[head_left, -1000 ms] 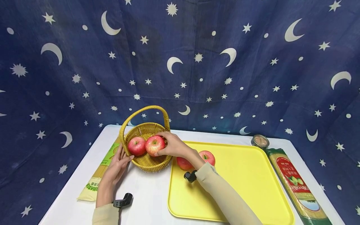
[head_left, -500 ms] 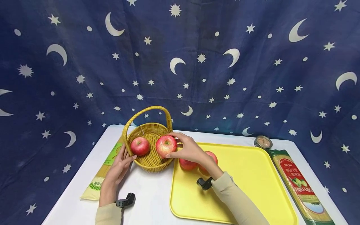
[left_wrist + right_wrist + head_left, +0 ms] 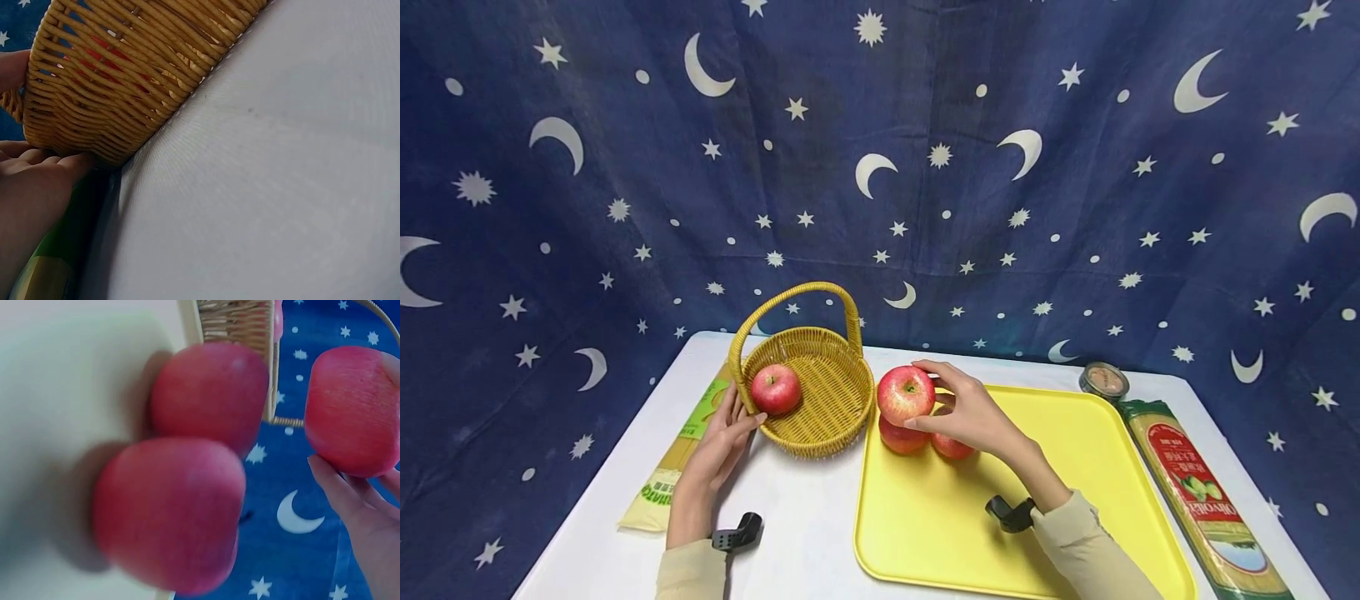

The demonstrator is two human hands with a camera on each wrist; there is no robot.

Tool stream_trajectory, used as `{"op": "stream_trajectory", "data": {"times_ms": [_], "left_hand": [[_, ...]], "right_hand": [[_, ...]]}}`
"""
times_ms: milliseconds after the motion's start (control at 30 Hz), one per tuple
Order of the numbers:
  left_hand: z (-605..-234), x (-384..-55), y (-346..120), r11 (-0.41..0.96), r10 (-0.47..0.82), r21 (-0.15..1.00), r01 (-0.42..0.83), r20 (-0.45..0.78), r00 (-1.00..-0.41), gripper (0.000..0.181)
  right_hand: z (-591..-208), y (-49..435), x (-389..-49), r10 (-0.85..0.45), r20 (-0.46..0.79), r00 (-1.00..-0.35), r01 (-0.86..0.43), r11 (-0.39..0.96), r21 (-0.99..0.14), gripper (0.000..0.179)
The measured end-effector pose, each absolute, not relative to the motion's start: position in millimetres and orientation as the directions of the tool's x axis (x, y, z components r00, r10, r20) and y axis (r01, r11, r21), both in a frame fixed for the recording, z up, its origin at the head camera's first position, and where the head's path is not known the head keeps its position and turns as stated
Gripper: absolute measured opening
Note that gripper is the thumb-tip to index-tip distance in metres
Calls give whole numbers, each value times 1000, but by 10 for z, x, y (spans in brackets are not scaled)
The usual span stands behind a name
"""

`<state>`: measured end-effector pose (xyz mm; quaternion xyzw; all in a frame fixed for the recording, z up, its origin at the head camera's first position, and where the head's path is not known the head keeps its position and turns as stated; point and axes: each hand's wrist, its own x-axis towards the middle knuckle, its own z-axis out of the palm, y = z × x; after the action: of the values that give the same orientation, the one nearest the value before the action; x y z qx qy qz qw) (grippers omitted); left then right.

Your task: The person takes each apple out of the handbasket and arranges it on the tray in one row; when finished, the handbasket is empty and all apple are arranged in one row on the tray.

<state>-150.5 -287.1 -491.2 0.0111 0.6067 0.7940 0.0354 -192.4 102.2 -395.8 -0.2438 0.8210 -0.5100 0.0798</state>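
My right hand point(image 3: 966, 410) holds a red apple point(image 3: 906, 393) between thumb and fingers, above the left part of a yellow tray point(image 3: 940, 533). Two more apples lie on that tray, close together; the right wrist view shows the nearer apple point(image 3: 172, 515) and the farther apple point(image 3: 209, 394) side by side, under the held one. My left hand point(image 3: 718, 446) grips the left rim of a wicker basket point(image 3: 827, 400), thumb over the edge and fingers outside, as the left wrist view also shows. Inside the basket, on its left, sits one apple point(image 3: 777, 389).
A pasta packet point(image 3: 681, 454) lies left of the basket, partly behind my left hand. Along the tray's right edge lies a longer red-labelled packet point(image 3: 1198, 492). A small round tin point(image 3: 1103, 380) stands at the tray's far right corner. Behind the table hangs a blue star-and-moon cloth point(image 3: 940, 208).
My right hand has lifted one apple out of the basket and carried it right, over the tray. The left hand keeps its hold on the basket rim.
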Motion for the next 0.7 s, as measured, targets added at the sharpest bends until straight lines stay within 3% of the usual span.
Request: {"op": "stream_trajectory", "data": {"times_ms": [367, 600, 700], "left_hand": [[-4896, -1503, -2847, -251, 65, 967, -48, -33, -997, 99], [-4903, -1490, -2842, -246, 73, 968, -46, -29, -997, 98], [-4908, -1461, -2857, -238, 72, 970, -56, -40, -997, 98]], "right_hand": [[-3985, 1512, -1846, -428, 150, -891, -346, 426, -836, 78], [-4005, 1794, -1848, -394, 212, -894, -367, 376, -851, 53], [-4066, 1758, -1767, -432, 219, -875, -416, 439, -796, 67]]}}
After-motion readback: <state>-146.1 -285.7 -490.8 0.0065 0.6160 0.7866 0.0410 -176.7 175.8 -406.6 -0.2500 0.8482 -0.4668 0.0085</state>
